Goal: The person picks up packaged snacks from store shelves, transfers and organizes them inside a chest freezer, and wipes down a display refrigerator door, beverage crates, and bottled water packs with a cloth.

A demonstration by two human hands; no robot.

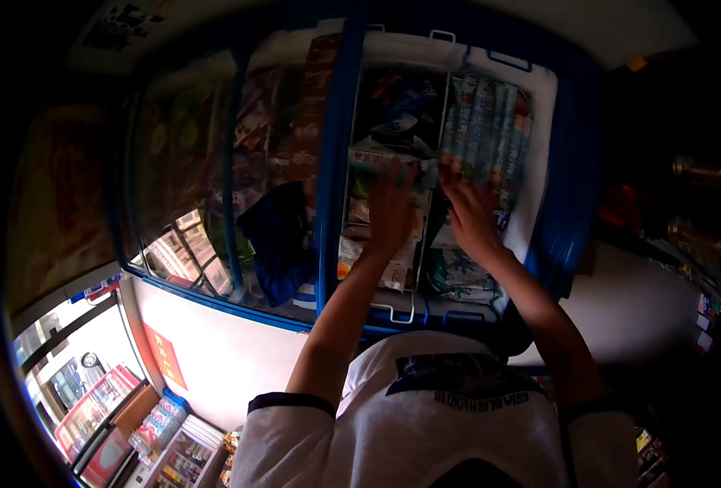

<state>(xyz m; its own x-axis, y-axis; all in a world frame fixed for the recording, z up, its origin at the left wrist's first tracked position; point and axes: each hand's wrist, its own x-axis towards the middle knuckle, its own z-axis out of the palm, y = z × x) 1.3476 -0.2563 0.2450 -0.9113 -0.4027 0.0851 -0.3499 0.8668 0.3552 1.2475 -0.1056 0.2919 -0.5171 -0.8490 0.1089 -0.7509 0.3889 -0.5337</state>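
Both hands reach into a chest freezer with a blue frame [566, 203]. My left hand [390, 213] is over the middle wire basket, fingers stretched out and apart above several wrapped ice creams [377, 250]. It seems to hold nothing, though its fingertips are dim. My right hand [476, 218] is just right of the basket divider, fingers extended beside a row of light blue ice cream packets [482, 122]. Whether its fingertips touch a packet is too dark to see. Below that hand lie more blue-and-white packets [462, 272].
A sliding glass lid [182, 154] covers the freezer's left part, with packages under it. Dark blue packages [397, 102] fill the far middle section. At lower left stand bottle packs [161, 423] and a small display case [186, 457]. Shelved goods [706, 313] are at right.
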